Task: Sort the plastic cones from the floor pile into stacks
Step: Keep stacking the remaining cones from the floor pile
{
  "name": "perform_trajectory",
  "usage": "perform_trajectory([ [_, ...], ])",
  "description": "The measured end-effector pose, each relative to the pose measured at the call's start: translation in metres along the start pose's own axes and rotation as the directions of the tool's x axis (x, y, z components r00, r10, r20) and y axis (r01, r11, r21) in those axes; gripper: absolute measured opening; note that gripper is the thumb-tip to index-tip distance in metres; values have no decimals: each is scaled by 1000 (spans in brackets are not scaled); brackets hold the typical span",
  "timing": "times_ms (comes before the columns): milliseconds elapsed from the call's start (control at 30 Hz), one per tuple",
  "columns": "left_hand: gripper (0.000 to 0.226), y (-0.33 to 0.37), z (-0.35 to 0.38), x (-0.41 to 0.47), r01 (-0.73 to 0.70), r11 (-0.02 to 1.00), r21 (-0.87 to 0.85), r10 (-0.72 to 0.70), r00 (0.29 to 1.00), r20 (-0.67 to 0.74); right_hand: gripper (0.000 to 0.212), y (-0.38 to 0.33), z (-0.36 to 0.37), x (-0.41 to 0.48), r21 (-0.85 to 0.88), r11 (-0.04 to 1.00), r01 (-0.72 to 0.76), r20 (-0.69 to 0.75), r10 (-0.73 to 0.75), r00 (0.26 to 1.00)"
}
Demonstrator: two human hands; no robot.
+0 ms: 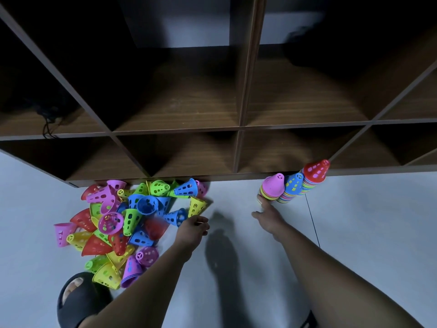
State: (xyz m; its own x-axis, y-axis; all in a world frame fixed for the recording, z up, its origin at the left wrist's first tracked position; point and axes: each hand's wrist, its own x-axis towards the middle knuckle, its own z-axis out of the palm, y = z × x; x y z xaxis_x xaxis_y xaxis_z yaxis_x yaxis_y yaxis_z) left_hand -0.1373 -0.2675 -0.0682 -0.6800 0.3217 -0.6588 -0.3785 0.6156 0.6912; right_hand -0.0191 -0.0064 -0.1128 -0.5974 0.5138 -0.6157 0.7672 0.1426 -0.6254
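A pale floor [354, 233] holds a loose pile of cones [123, 221] at left, three upright stacks [293, 185] at right, against a dark wooden shelf [238, 131] base.

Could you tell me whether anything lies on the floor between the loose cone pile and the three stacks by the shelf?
Nothing visible does: between the pile and the stacks there is only bare floor, crossed by shadows.
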Motion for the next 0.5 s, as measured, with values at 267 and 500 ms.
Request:
perform_trajectory([
  [267,18,10,-20,-9,-91,980,176,85,995,43,59,-22,29,-16,24,998,-61,64,59,996],
  [500,17,39,-98,-20,-252,782,570,230,967,111,33,-66,80,-49,-64,993,94,154,-83,985],
])
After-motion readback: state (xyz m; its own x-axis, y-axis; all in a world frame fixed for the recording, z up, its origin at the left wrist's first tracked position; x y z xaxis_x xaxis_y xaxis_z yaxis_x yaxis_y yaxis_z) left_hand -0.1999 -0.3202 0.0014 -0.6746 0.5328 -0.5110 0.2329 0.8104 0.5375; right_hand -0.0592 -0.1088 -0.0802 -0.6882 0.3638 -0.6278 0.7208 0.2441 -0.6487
